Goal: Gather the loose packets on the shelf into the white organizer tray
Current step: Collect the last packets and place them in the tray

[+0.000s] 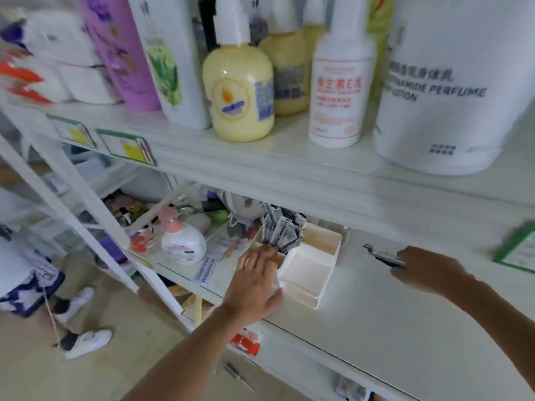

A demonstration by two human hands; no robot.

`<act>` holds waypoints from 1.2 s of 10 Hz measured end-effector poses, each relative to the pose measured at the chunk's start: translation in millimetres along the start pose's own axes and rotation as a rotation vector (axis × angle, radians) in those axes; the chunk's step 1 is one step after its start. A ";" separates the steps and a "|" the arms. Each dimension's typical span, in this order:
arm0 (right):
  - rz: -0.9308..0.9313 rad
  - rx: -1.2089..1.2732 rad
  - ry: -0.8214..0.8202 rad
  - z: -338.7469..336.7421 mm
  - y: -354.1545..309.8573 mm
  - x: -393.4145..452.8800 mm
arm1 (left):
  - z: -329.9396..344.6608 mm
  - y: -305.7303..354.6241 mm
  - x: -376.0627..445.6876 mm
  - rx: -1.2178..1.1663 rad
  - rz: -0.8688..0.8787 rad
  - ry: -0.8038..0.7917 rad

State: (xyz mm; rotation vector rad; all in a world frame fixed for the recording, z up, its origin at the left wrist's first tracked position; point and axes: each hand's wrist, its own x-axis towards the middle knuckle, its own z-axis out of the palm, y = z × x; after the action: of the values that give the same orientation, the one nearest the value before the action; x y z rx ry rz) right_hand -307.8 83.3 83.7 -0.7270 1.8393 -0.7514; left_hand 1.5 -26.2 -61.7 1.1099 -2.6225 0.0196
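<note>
The white organizer tray [311, 266] stands on the lower shelf [390, 308] near its left end. A bunch of black-and-white packets [282, 227] stands upright in its far-left compartment. My left hand [254, 280] lies against the tray's left side, with its fingers at the base of those packets. On the shelf to the right of the tray, my right hand [419, 269] pinches a dark loose packet [382, 256] that lies flat and points left.
The upper shelf holds tall bottles, among them a yellow lotion bottle [238, 94] and a big white tub [451, 91]. A pink-pump bottle [183, 241] stands left of the tray. A green-edged label [518, 250] lies at far right. A person's legs [78, 316] are at lower left.
</note>
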 end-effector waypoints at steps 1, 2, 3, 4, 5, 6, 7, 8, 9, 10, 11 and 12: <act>-0.195 0.188 0.257 3.8 5.4 -9.4 | -6.3 -0.4 -0.5 -0.019 -0.006 -0.034; -0.255 0.320 0.297 19.2 13.1 -6.4 | -6.1 1.0 -1.6 -0.062 -0.015 -0.077; -0.303 0.605 0.213 53.2 4.1 -21.1 | -12.2 -3.4 -3.1 -0.116 0.015 -0.082; -0.330 0.762 0.030 119.2 -8.5 -40.7 | -21.9 -4.2 -1.0 -0.172 0.057 -0.098; -0.426 0.817 0.081 183.6 -36.2 -37.5 | -29.0 -22.6 -1.8 -0.224 0.159 -0.045; -0.587 0.831 0.428 226.9 -87.3 -15.6 | -32.6 -57.4 -3.0 -0.213 0.162 -0.015; -0.534 0.799 0.758 255.4 -127.2 10.7 | -33.4 -76.4 -17.3 -0.219 0.179 -0.177; -0.363 0.694 0.871 261.2 -125.9 41.9 | -27.2 -79.5 -27.8 -0.259 0.213 -0.193; -0.178 0.666 0.869 255.8 -117.3 66.0 | -27.5 -73.1 -19.5 -0.330 0.180 -0.227; -0.390 0.519 0.974 273.2 -120.8 73.0 | -34.0 -70.3 -15.9 -0.358 0.152 -0.198; -0.618 -0.165 0.971 293.6 -100.4 69.9 | -35.2 -78.4 -18.7 -0.358 0.186 -0.204; -0.611 -0.701 1.144 292.0 -81.3 64.4 | -44.1 -84.1 -16.7 -0.331 0.209 -0.187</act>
State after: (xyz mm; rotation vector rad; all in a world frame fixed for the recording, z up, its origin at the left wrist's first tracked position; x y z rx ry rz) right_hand -46.2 -67.7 14.4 -1.5653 3.0438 -1.0233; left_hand 83.3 -68.0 -32.5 0.7551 -2.7578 -0.4777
